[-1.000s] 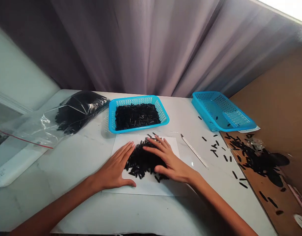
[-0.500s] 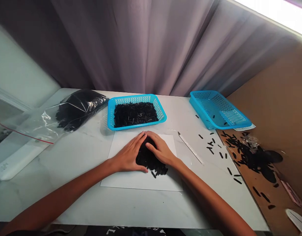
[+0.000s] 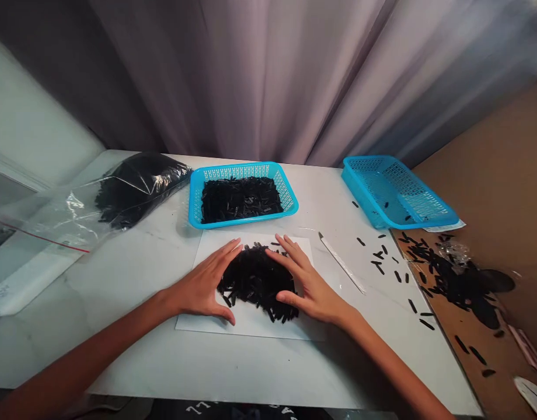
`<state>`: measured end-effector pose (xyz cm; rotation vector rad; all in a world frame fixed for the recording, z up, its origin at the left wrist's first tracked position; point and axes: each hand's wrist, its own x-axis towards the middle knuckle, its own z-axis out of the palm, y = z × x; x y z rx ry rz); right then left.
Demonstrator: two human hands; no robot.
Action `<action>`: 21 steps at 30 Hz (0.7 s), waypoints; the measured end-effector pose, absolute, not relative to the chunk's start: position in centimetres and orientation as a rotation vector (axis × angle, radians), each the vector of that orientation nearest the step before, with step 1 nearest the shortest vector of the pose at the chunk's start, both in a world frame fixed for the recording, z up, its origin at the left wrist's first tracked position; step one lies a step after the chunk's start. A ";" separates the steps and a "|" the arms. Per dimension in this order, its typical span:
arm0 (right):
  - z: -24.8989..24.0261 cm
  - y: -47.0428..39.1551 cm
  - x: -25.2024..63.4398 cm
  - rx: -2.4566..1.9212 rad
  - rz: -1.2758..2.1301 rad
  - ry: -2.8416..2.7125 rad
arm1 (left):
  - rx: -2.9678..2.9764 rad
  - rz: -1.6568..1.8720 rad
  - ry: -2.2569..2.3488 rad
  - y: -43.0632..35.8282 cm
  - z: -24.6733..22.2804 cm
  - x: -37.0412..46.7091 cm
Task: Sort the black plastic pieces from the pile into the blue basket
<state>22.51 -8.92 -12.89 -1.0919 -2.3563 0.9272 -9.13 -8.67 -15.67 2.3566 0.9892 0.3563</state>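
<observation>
While the left hand and right hand curve around a pile of black pieces, each grip spread apart, the pile on white paper midway between the near and far edges of the surface, blue basket by the far edge.

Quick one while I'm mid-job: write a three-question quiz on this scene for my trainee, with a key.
1. True or false: the pile lies on the paper.
2. Which is nearer the white stick?
A) left hand
B) right hand
3. Fill in: in this view, the bag lies to the ____ of the fuller basket.

Key: 1. True; 2. B; 3. left
</observation>
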 end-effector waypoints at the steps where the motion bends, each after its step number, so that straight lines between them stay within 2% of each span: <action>1: -13.3 -8.9 22.8 -1.145 0.941 -2.319 | 2.378 0.330 0.991 -8.7 -15.8 -9.6; 5: -15.4 -8.6 21.8 -1.282 0.825 -2.279 | 2.433 0.324 0.974 -8.0 -16.4 -8.8; 12: -15.7 -8.1 17.7 -1.085 0.871 -2.206 | 2.323 0.425 0.869 -6.5 -16.3 -4.1; 17: -15.3 -10.2 20.5 -1.147 0.918 -2.209 | 2.257 0.474 0.902 -8.0 -15.7 -6.9; 21: -15.9 -12.3 21.3 -1.153 0.700 -2.400 | 2.319 0.441 0.918 -8.2 -16.1 -7.9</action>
